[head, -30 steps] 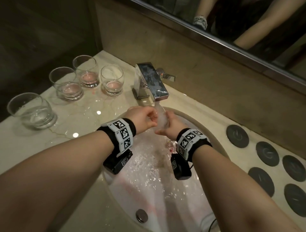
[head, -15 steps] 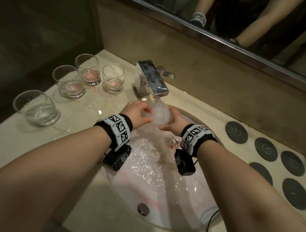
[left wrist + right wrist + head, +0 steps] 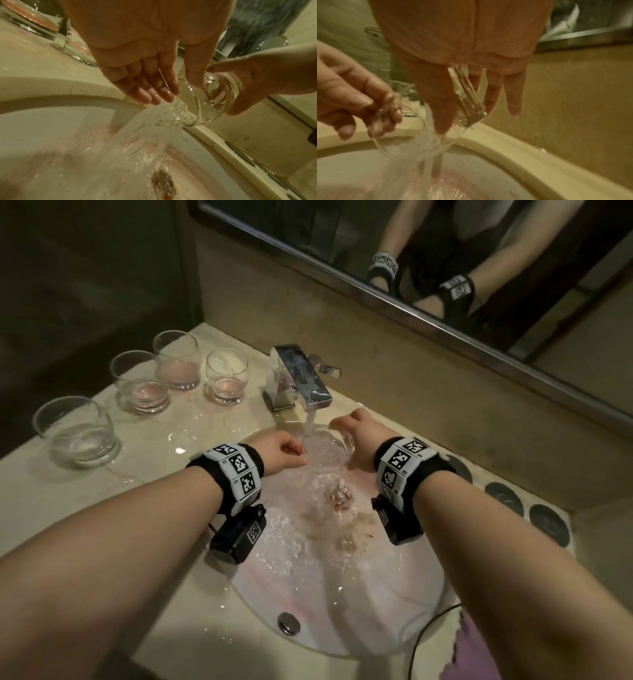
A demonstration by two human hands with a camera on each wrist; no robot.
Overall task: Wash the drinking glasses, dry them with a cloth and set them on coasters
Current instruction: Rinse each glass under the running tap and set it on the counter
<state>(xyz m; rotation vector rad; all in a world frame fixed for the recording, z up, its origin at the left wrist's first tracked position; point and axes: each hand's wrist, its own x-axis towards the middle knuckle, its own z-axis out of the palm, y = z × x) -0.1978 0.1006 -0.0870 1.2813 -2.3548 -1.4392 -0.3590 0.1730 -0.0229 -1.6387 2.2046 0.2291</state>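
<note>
- Far left on the marble counter [image 3: 85, 501], a clear tumbler [image 3: 77, 431] holds plain water; it stands well apart from the basin.
- Behind it, three more tumblers [image 3: 178, 361] stand close together beside the tap, each with a pinkish residue in the bottom. By my reading they are not yet washed.
- The left hand [image 3: 282, 451] hovers over the white sink [image 3: 404, 621]. Its fingers [image 3: 154, 86] are nearly straight and relaxed, their tips in the stream at the rim of the glass, gripping nothing.
- The chrome faucet [image 3: 301, 378] runs; water pours down through the middle and churns in the basin around the drain [image 3: 340, 496].
- The right hand [image 3: 363, 436] holds the glass being rinsed [image 3: 214, 97] under the spout, tilted on its side with the mouth toward the left hand, thumb and fingers wrapped round its base.
- Far right, dark round coasters [image 3: 505, 496] lie in a row along the counter, all bare.
- Judgement: this is the washing step, early in the task. The next move calls for a firm hold on wet, slippery glass while tipping it out, then a cloth; a purple fabric [image 3: 479, 655] at the bottom right may be one, though I cannot tell.
</note>
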